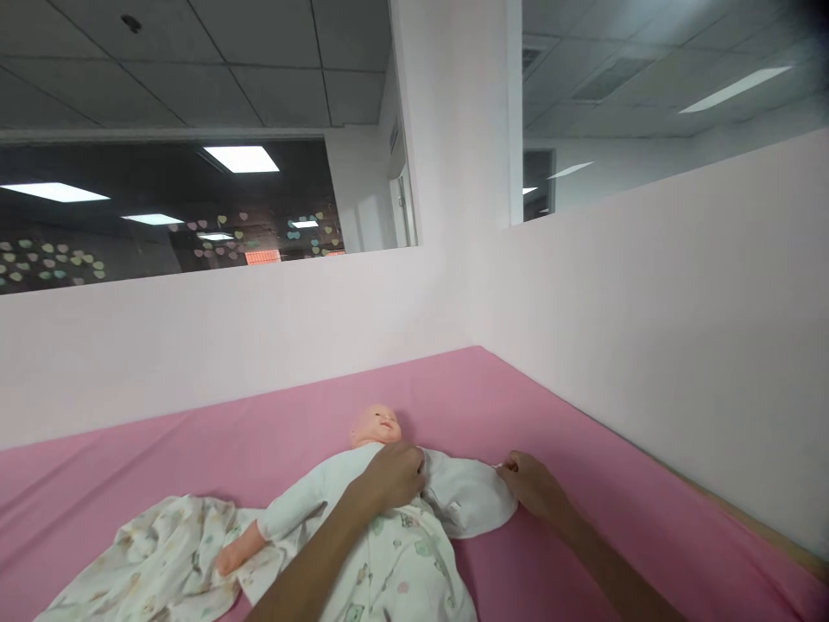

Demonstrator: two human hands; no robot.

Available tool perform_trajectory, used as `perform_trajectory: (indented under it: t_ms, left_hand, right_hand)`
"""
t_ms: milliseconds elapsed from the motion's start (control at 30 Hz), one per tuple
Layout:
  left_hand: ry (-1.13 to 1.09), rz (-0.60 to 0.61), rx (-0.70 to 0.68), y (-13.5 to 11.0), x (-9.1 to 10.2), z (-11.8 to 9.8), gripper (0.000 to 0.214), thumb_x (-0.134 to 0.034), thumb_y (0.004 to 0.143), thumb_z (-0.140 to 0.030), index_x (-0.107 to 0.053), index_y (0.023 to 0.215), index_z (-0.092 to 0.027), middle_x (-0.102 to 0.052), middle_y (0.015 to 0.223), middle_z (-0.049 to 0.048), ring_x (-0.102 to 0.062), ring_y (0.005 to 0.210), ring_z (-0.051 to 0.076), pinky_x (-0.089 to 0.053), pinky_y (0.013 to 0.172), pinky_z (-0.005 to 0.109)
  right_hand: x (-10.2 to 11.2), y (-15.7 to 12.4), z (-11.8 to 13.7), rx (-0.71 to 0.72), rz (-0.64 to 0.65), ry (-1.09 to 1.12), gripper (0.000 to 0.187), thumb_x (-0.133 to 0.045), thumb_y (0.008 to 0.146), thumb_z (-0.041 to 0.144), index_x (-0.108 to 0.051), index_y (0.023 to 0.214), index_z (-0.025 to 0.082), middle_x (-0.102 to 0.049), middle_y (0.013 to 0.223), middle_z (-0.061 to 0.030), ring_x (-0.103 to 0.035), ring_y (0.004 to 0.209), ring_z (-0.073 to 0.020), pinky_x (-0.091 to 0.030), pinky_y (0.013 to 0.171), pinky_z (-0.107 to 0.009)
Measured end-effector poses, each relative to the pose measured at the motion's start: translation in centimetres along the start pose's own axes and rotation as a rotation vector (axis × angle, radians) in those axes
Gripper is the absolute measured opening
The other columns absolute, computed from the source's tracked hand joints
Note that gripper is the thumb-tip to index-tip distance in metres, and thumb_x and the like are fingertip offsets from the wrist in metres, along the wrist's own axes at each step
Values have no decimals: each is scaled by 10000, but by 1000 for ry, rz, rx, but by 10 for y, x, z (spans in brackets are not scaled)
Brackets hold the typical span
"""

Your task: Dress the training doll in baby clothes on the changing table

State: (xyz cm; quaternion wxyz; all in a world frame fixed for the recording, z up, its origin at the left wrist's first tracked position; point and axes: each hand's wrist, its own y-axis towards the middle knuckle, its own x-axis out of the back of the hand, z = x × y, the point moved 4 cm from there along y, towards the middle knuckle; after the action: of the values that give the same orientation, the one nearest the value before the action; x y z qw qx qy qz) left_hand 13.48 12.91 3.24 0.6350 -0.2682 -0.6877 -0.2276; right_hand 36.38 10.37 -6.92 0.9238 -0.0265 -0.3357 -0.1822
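Note:
A baby doll [379, 425] lies face up on a pink sheet, its head toward the far wall. It is dressed in a white long-sleeved garment [343, 471], with a printed white cloth [408, 570] over its lower body. My left hand [398, 473] is closed at the doll's upper chest, seemingly on the white garment near the shoulder. Off to the right, my right hand [528, 479] pinches the outer end of a white sleeve [470, 492], which is spread out sideways. The doll's bare hand [241, 549] sticks out of the other sleeve at the left; its other hand is hidden.
A crumpled printed cloth [155, 553] lies at the left beside the doll. The pink sheet [479, 389] runs back to a corner between two white walls [680, 345]. Windows [194, 199] are set above the walls.

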Motion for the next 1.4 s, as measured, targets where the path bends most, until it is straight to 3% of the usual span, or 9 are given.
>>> perform_trajectory:
  t_ms: [133, 333, 433, 533, 667, 867, 1033, 1133, 1400]
  left_hand:
    - [20, 15, 13, 5, -5, 9, 204, -514, 767, -210, -657, 912, -198, -690, 953, 76, -620, 936, 241, -451, 779, 306]
    - [56, 38, -2, 3, -7, 15, 273, -522, 773, -235, -649, 1012, -196, -673, 1053, 93, -607, 1014, 269, -451, 845, 346]
    - [82, 43, -13, 2, -7, 14, 290, -519, 772, -232, -651, 1026, -186, -671, 1060, 104, -608, 1016, 279, -455, 850, 362]
    - [118, 47, -28, 6, -8, 6, 285, -518, 772, -230, -650, 1015, -162, -663, 1053, 129, -603, 1020, 297, -456, 853, 390]
    - [166, 62, -52, 22, -13, -13, 332, -513, 760, -195, -627, 1061, -115, -631, 1090, 184, -589, 1048, 332, -450, 878, 441]
    - [149, 150, -120, 49, -33, -34, 401, -569, 735, -287, -619, 1113, -162, -644, 1122, 141, -616, 1026, 303, -476, 875, 417]
    - [138, 130, -135, 53, -43, -33, 495, -583, 751, -342, -564, 1236, -244, -627, 1162, 130, -573, 1099, 341, -414, 929, 517]
    - [97, 124, -148, 51, -39, -32, 449, -572, 777, -397, -585, 1212, -289, -637, 1140, 112, -577, 1086, 338, -389, 936, 540]
    - [-127, 55, -141, 38, -15, -8, 414, -567, 807, -467, -568, 1178, -281, -620, 1143, 49, -578, 1050, 245, -448, 836, 331]
  right_hand:
    - [4, 14, -10, 7, -4, -13, 192, -497, 778, 298, -439, 620, 205, -568, 661, -22, -514, 597, -145, -346, 528, -253]
    - [68, 37, -51, -120, -148, -100, 295, -349, 839, 371, -482, 611, 238, -601, 730, -120, -576, 665, -247, -418, 590, -376]
    - [81, 41, -69, -169, -179, -163, 296, -347, 839, 393, -504, 636, 245, -621, 767, -150, -591, 693, -273, -428, 606, -406]
    - [64, 36, -64, -158, -187, -218, 223, -406, 817, 362, -560, 785, 203, -630, 918, -177, -604, 804, -300, -436, 676, -419]
    - [19, 14, -9, 17, -278, -306, 397, -408, 850, 410, -553, 1088, 126, -558, 1167, -197, -535, 1073, -327, -385, 872, -438]
    - [-36, -20, 58, 107, -238, -433, 412, -383, 920, 456, -618, 1001, 128, -600, 1064, -172, -527, 1069, -333, -346, 894, -439]
    - [-34, -21, 53, 205, -210, -521, 352, -323, 953, 273, -645, 873, 155, -641, 997, -134, -538, 1046, -294, -332, 877, -402]
    - [-22, -12, 35, 114, -177, -491, 321, -336, 937, 243, -633, 857, 154, -646, 1013, -126, -542, 1047, -276, -341, 869, -381]
    - [-1, -1, 3, -65, -158, -448, 326, -315, 914, 261, -602, 800, 157, -651, 974, -135, -584, 951, -286, -381, 751, -372]
